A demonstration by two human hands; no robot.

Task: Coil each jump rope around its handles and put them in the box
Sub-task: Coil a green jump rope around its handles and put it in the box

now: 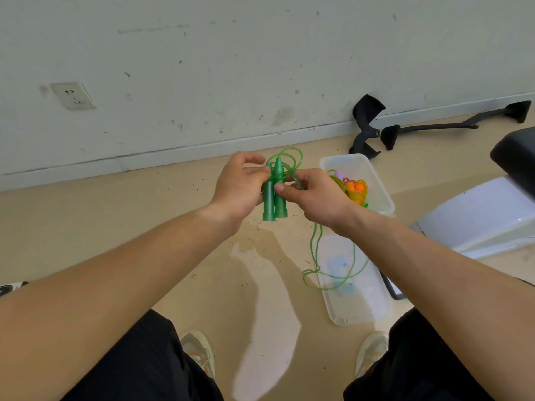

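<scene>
Handles (274, 198) (green pair, upright) gripped by left hand (237, 186) | right hand (315, 195) pinches rope (290, 155)

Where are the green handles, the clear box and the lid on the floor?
green handles (274, 199): head view, middle of the paired handles.
clear box (348, 163): head view, bare far inner wall.
lid (359, 309): head view, near end of its flat top.

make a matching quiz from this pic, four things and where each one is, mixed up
1 green handles
2 clear box
3 wall socket
4 loose green rope

a on the wall, far left
b on the floor, coiled ropes inside
c trailing down from the right hand
d gripped in the left hand

Pairs: 1-d, 2-b, 3-a, 4-c
</scene>
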